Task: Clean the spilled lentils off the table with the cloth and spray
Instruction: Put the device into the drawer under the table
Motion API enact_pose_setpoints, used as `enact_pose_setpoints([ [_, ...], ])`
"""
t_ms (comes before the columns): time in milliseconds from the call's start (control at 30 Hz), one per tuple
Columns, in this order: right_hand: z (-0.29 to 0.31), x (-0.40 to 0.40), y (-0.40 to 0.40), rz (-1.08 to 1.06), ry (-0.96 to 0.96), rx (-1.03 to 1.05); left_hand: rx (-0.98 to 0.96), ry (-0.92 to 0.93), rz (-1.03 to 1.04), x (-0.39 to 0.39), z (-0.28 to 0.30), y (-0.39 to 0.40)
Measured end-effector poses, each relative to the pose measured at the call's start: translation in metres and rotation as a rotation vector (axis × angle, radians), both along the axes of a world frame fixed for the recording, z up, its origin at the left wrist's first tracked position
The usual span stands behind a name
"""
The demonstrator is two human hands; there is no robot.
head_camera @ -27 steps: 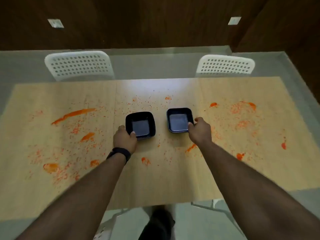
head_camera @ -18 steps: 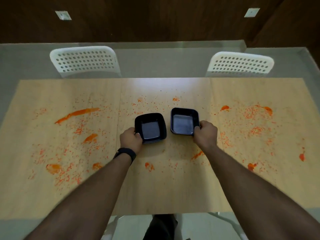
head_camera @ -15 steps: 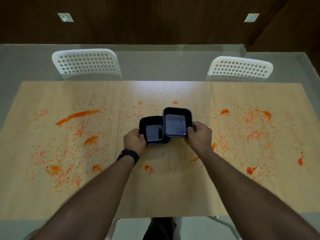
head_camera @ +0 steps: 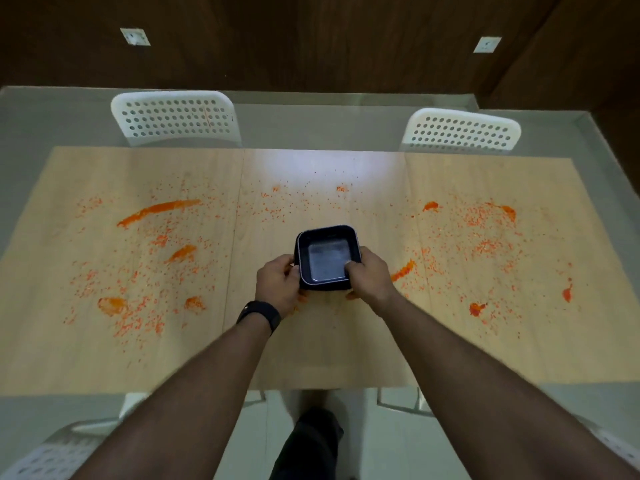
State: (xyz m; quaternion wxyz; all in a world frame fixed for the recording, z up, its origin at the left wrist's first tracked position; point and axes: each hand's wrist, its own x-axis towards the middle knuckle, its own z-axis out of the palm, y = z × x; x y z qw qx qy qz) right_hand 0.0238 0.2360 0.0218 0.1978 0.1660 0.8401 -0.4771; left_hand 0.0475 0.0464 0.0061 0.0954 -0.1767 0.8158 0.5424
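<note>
At the centre of the frame both hands grip the nested black bowls [head_camera: 327,259]: the left hand [head_camera: 278,285] curls round the left rim, the right hand [head_camera: 369,277] pinches the right. This looks like clearing dishes before wiping. Orange lentils [head_camera: 156,209] lie scattered across the table [head_camera: 322,351], left and right. Next, the bowls need lifting away; no cloth or spray is in view

A dining room, it seems: a long wooden table [head_camera: 311,341] strewn with orange lentils [head_camera: 485,220], 2 white perforated chairs [head_camera: 176,116] pushed in on its far side, a pale tiled floor [head_camera: 311,123], and dark wood-panelled walls [head_camera: 311,39] with 2 sockets [head_camera: 135,37].
</note>
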Motion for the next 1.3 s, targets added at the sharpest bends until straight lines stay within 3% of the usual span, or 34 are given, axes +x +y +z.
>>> enact_pose_setpoints([
  [67, 0.005, 0.024, 0.004, -0.031, -0.047, -0.123, 0.088, -0.004, 0.027, 0.027, 0.007, 0.006],
  [200, 0.004, 0.084, 0.018, -0.03, -0.002, -0.093, 0.207, -0.016, 0.059, 0.091, 0.018, 0.018],
  [467, 0.003, 0.236, 0.057, -0.115, -0.012, -0.13, 0.202, -0.024, -0.002, 0.238, 0.015, 0.051],
  [667, -0.038, 0.305, 0.082, -0.121, -0.087, -0.125, 0.159, -0.16, -0.065, 0.297, -0.037, 0.06],
  [800, -0.093, 0.326, 0.086, -0.114, -0.126, -0.092, 0.016, -0.226, -0.16, 0.303, -0.095, 0.062],
  [967, -0.172, 0.33, 0.088, -0.113, -0.129, -0.013, -0.449, -0.184, -0.563, 0.273, -0.185, 0.055],
  [1200, -0.23, 0.321, 0.093, -0.173, -0.119, -0.021, -0.737, -0.263, -0.876, 0.228, -0.259, 0.059],
  [1300, -0.242, 0.321, 0.095, -0.193, -0.115, -0.017, -0.731, -0.228, -0.853, 0.224, -0.27, 0.063],
])
